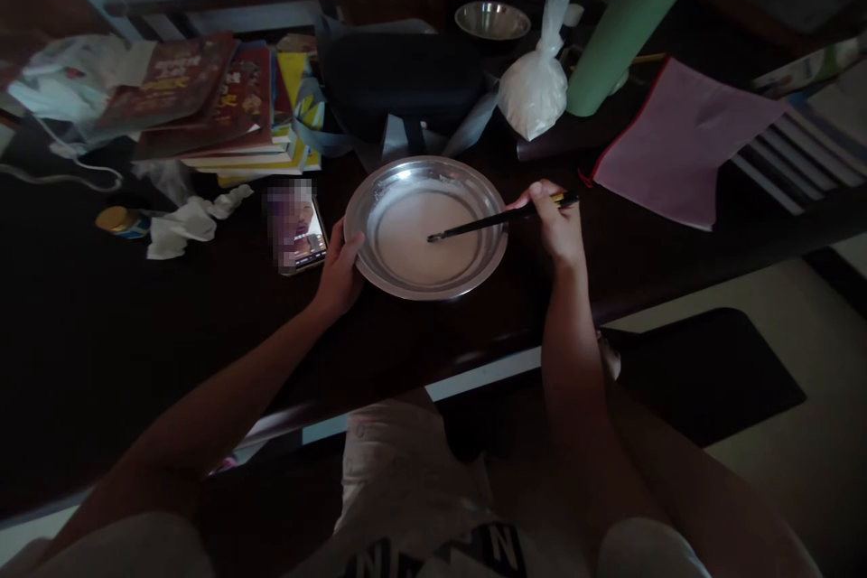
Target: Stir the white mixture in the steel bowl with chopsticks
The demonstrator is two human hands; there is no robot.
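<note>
A round metal bowl (425, 228) sits on the dark desk (135, 325), near the front edge and about in the middle. There is a thin white mix in the bottom of it.

The left hand (339, 275) holds the left rim of the bowl, with the thumb on top of the rim and the grip closed on it. The right hand (555, 221) is just past the right rim. Its grip is closed on a pair of dark chopsticks (498, 219). The tips of the chopsticks rest in the white mix near the middle of the bowl.

A phone (296, 226) lies flat just left of the bowl, and its screen is blurred. Left of the phone is a crumpled tissue (182, 224). Behind them, toward the back left corner, is a pile of books (223, 104) with red covers. The yellow writing on them is too small to read. A tied plastic bag (535, 86) of white powder stands behind the bowl, next to a green roll (629, 18). A pink folder (677, 140) lies on the right side of the desk.
</note>
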